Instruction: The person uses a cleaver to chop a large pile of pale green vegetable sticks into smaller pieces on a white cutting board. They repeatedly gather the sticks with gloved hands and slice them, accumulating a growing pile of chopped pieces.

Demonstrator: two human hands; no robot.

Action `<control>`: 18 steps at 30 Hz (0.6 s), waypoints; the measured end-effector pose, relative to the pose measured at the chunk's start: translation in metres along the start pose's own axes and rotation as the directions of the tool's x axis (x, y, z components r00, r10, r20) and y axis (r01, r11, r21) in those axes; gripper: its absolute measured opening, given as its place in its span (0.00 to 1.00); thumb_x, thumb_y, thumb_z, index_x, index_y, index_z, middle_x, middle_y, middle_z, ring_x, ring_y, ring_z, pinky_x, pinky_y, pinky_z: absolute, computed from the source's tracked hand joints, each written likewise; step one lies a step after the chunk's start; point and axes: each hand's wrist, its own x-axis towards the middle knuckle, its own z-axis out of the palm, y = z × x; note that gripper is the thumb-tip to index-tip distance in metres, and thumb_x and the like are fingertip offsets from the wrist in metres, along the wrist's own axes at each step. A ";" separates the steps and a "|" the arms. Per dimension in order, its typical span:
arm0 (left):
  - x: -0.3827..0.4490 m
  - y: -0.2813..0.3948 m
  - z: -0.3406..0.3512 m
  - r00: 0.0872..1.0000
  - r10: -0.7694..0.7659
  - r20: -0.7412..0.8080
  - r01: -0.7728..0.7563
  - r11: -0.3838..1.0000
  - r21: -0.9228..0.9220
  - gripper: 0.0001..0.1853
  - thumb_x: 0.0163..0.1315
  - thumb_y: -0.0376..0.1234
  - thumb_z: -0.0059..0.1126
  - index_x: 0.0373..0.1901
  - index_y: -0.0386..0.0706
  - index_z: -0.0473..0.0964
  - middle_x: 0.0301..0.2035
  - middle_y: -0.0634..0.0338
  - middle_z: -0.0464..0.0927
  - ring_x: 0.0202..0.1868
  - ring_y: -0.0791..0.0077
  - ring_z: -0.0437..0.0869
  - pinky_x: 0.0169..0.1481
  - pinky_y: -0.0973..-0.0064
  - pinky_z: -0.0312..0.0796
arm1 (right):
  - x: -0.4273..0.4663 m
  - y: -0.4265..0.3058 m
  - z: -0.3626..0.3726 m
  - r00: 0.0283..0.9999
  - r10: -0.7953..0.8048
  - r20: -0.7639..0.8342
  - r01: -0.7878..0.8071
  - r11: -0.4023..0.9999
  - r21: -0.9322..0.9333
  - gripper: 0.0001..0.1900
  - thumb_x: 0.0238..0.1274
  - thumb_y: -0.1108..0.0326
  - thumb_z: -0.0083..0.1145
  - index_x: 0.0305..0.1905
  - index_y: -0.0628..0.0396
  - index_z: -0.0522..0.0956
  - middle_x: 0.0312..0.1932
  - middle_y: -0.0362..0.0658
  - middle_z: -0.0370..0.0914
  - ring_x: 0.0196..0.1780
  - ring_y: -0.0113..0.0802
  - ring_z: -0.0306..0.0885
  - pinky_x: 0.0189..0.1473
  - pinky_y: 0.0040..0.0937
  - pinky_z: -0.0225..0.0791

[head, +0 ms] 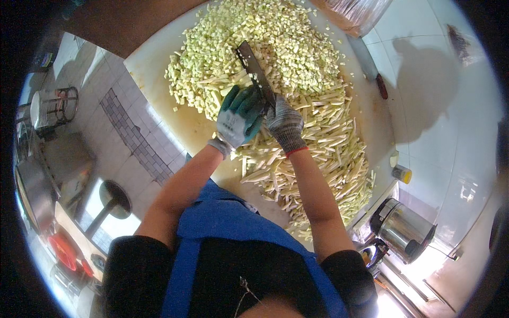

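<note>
My right hand (284, 122), in a grey knit glove with a red cuff edge, grips the handle of a cleaver (256, 73). Bits of vegetable cling to its dark blade. Close against the blade is my left hand (239, 115), in a green-coated grey glove, its fingers bent over a small bunch of pale green vegetable strips (216, 85). What its fingertips touch is partly hidden. Beyond both hands spreads a large heap of diced pale green vegetable (294, 47). A pile of uncut strips (322, 147) lies under and to the right of my right forearm.
A white cutting surface (149, 65) bears the heaps. Along the tiled wall at right are a red-handled tool (381, 86), a small yellow-ended container (402, 174) and a steel electric appliance (403, 230). A round stool (115, 198) stands on the floor at left.
</note>
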 end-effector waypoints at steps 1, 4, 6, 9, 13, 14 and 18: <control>-0.010 0.000 0.000 0.999 -0.020 -0.027 0.021 1.000 0.021 0.20 0.58 0.35 0.62 0.54 0.51 0.80 0.60 0.55 0.77 0.67 0.52 0.73 0.74 0.48 0.60 | 0.001 0.000 0.000 1.000 0.019 0.015 -0.019 0.999 -0.029 0.20 0.66 0.53 0.55 0.58 0.49 0.73 0.40 0.56 0.84 0.44 0.58 0.83 0.46 0.53 0.74; -0.035 -0.002 -0.009 0.985 -0.100 -0.137 0.112 0.990 0.081 0.14 0.55 0.32 0.64 0.45 0.49 0.81 0.56 0.57 0.79 0.66 0.50 0.74 0.72 0.43 0.61 | -0.003 -0.010 -0.005 1.000 0.019 0.011 -0.018 0.998 -0.053 0.21 0.65 0.55 0.55 0.58 0.52 0.70 0.39 0.55 0.84 0.42 0.56 0.84 0.44 0.54 0.75; -0.035 0.004 -0.016 0.977 -0.159 -0.143 0.171 0.983 0.072 0.18 0.54 0.30 0.59 0.49 0.49 0.80 0.60 0.54 0.77 0.68 0.48 0.72 0.73 0.44 0.59 | 0.000 -0.018 -0.007 0.991 0.100 0.084 -0.090 0.989 -0.115 0.21 0.66 0.54 0.55 0.58 0.51 0.71 0.39 0.56 0.84 0.43 0.57 0.84 0.45 0.54 0.74; -0.004 0.010 -0.020 0.956 -0.234 -0.176 0.247 0.967 0.056 0.29 0.55 0.30 0.54 0.62 0.47 0.75 0.69 0.48 0.68 0.72 0.44 0.65 0.76 0.47 0.55 | 0.002 -0.021 -0.015 0.986 0.089 0.144 -0.067 0.986 -0.153 0.20 0.67 0.54 0.54 0.57 0.52 0.71 0.38 0.56 0.84 0.42 0.57 0.83 0.46 0.54 0.74; 0.016 -0.023 0.013 0.920 -0.333 -0.205 0.385 0.861 0.333 0.31 0.67 0.40 0.49 0.70 0.36 0.65 0.70 0.43 0.64 0.74 0.45 0.60 0.79 0.49 0.49 | -0.003 -0.034 -0.044 0.988 0.061 0.140 -0.039 0.987 -0.158 0.18 0.68 0.54 0.54 0.55 0.52 0.72 0.37 0.55 0.84 0.42 0.55 0.84 0.46 0.55 0.73; 0.008 -0.027 0.019 0.922 -0.329 -0.203 0.382 0.858 0.344 0.31 0.68 0.40 0.47 0.70 0.36 0.65 0.70 0.44 0.64 0.74 0.46 0.60 0.79 0.49 0.49 | -0.009 -0.031 -0.044 0.999 0.010 0.044 -0.003 0.986 -0.166 0.20 0.69 0.53 0.53 0.58 0.52 0.72 0.35 0.55 0.83 0.40 0.54 0.84 0.44 0.55 0.73; -0.005 -0.033 0.030 0.912 -0.332 -0.239 0.399 0.850 0.343 0.31 0.69 0.41 0.47 0.71 0.37 0.64 0.71 0.45 0.63 0.74 0.49 0.61 0.80 0.50 0.49 | -0.045 -0.060 -0.075 0.972 -0.060 -0.228 0.044 0.996 -0.073 0.13 0.68 0.57 0.52 0.49 0.53 0.73 0.27 0.51 0.82 0.30 0.53 0.83 0.30 0.52 0.72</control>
